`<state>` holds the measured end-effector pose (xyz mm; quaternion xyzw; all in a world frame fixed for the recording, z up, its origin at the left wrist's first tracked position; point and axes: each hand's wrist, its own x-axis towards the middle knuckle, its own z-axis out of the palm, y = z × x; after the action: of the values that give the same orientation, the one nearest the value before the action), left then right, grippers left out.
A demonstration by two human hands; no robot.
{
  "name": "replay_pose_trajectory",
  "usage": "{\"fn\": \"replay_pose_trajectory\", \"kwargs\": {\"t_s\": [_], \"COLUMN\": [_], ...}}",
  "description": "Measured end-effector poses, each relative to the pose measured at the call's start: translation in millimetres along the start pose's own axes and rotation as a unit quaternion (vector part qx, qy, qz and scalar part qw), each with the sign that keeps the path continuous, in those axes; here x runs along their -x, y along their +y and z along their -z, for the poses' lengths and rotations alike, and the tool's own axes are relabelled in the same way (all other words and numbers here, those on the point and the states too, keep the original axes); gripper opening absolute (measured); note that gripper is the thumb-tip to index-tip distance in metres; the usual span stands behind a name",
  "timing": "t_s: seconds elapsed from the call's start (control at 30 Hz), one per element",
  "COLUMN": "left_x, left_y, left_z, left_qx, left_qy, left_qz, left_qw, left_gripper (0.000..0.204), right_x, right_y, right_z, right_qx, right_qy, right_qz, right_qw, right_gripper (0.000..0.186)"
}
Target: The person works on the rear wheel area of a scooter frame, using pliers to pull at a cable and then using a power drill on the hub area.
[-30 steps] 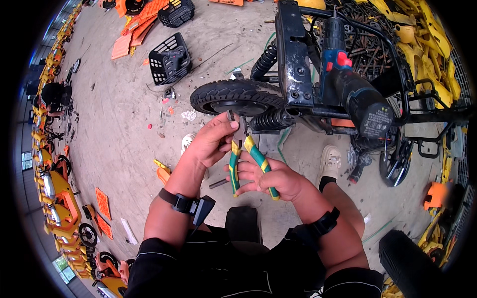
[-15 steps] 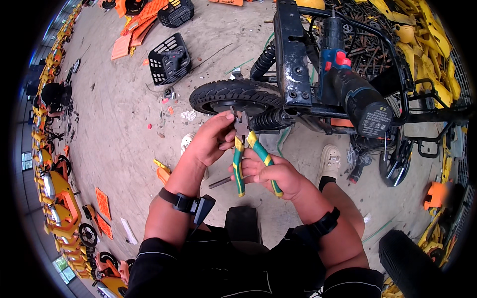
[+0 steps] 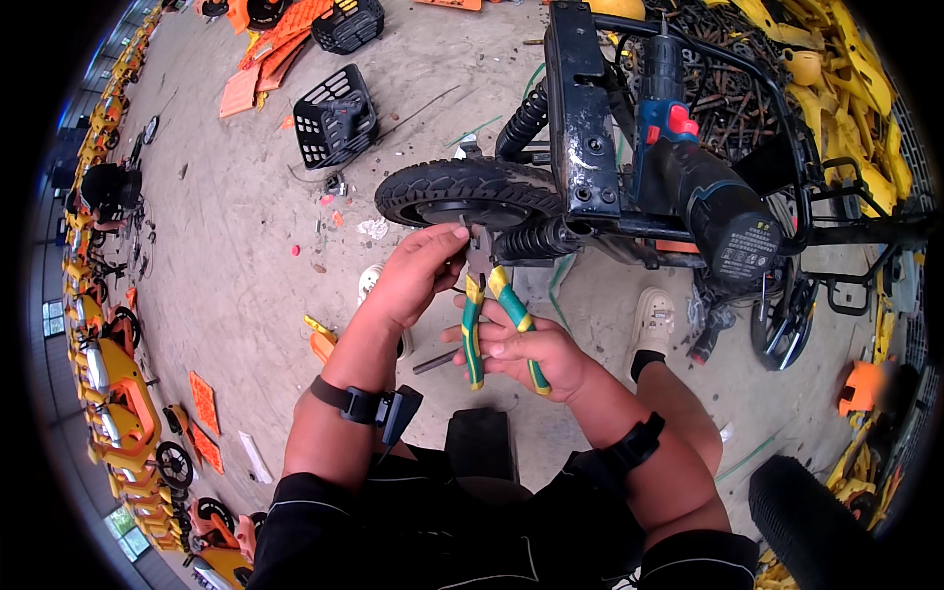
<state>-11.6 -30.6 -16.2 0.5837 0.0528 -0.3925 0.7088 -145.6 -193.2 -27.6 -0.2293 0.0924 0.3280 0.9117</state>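
Concrete floor (image 3: 246,197): two baskets (image 3: 317,123), one pair of pliers (image 3: 475,298).
Nose (image 3: 480,258) forward, long axis fore-and-aft; right hand (image 3: 541,359) loosely holds spread handles (image 3: 473,339); left hand (image 3: 423,270) beside nose, grip unclear.

- Green-and-yellow-handled metal pliers (image 3: 474,317): in right hand (image 3: 546,359), left hand (image 3: 421,273) at their left, black treaded rubber tyre (image 3: 418,187) behind
- Black-blue-red cordless drill (image 3: 710,192): on black metal frame (image 3: 587,147), right of tyre
- Black slotted plastic basket (image 3: 320,149): on grey concrete floor (image 3: 236,285), beyond tyre, left
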Motion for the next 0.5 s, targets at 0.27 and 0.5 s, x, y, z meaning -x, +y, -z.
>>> {"fn": "replay_pose_trajectory", "kwargs": {"t_s": [0.27, 0.5], "left_x": [-6, -10], "left_y": [2, 5], "left_z": [6, 10], "left_qx": [-0.066, -0.076], "left_qy": [-0.004, -0.006], "left_qz": [0.010, 0.022], "left_qw": [0.998, 0.997], "left_gripper": [0.037, 0.038], "right_x": [-5, -10], "right_y": [4, -1], "right_z": [3, 1], "right_qx": [0.017, 0.054], "right_qy": [0.031, 0.071], "right_qz": [0.008, 0.000], "right_qw": [0.999, 0.996], "right_gripper": [0.062, 0.051]}}
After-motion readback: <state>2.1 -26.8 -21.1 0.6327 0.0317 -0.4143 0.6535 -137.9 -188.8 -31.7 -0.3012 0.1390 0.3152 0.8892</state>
